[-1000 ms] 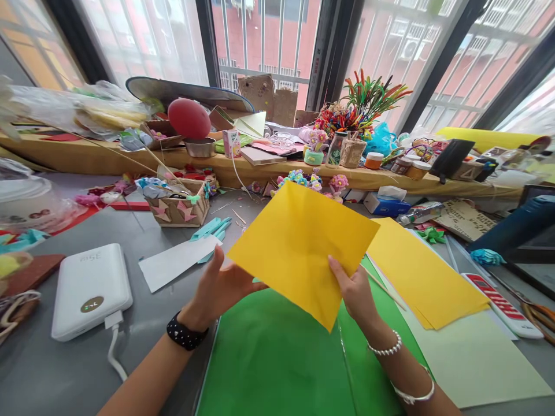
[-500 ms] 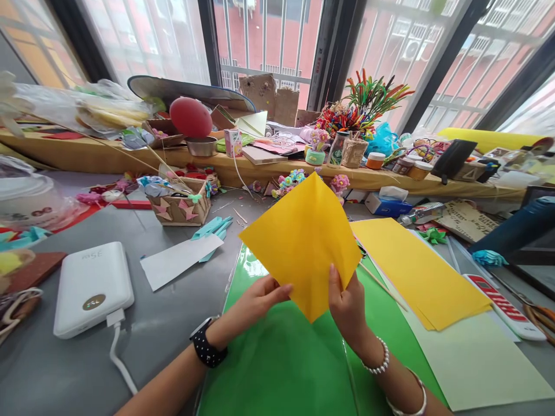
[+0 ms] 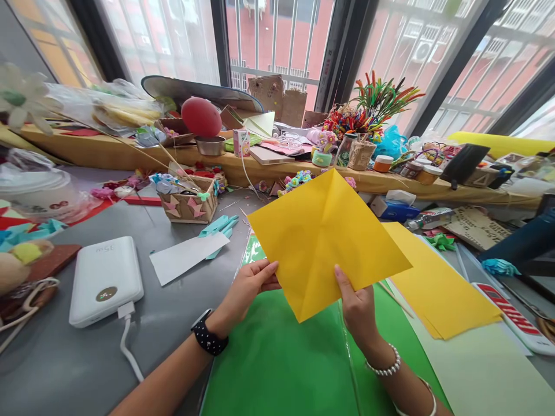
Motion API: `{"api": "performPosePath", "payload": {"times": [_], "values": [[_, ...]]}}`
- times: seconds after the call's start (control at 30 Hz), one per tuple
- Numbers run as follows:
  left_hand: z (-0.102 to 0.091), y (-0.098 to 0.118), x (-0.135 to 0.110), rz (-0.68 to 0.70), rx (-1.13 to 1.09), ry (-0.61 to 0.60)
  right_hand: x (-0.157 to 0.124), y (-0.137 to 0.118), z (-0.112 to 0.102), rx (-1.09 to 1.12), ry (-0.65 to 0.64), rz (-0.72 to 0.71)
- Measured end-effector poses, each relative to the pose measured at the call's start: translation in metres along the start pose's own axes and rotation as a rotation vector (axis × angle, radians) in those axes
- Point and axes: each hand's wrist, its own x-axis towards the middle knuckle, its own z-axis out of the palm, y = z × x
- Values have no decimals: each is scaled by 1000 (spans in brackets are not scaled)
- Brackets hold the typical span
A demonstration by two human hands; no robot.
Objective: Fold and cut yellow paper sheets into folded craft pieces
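Observation:
I hold a square sheet of yellow paper (image 3: 325,237) with crease lines up above the table, one corner pointing down. My left hand (image 3: 248,286) pinches its lower left edge, fingers behind the sheet. My right hand (image 3: 356,303) pinches the lower right edge, thumb on the front. Under both hands lies a glossy green sheet (image 3: 281,364) on the grey table (image 3: 65,370).
A stack of yellow paper (image 3: 437,289) and a pale green sheet (image 3: 485,375) lie to the right. A white power bank (image 3: 106,280) with a cable, a white paper strip (image 3: 188,257) and a small cardboard box (image 3: 191,202) lie to the left. The window ledge (image 3: 108,153) is crowded with craft items.
The yellow sheet was partly folded or turned narrower half a second ago and is now spread wide again. My left hand has moved inward along the lower edge.

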Motion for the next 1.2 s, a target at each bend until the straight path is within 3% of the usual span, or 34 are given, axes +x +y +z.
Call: {"api": "performPosePath", "payload": {"times": [0.3, 0.5, 0.63, 0.83, 1.07, 1.2], "values": [[-2, 2, 3, 4, 3, 167, 1, 7, -2, -64, 10, -48], [-3, 4, 2, 32, 31, 292, 0, 10, 0, -65, -42, 19], [-3, 4, 2, 27, 24, 287, 0, 11, -1, -94, -51, 18], [-6, 1, 3, 37, -17, 259, 4, 6, -6, -60, -472, -171], [-3, 1, 4, 77, -109, 204, 4, 4, -6, -201, -503, -258], [-1, 2, 2, 76, -295, 137, 5, 1, -5, -335, -539, -378]]}}
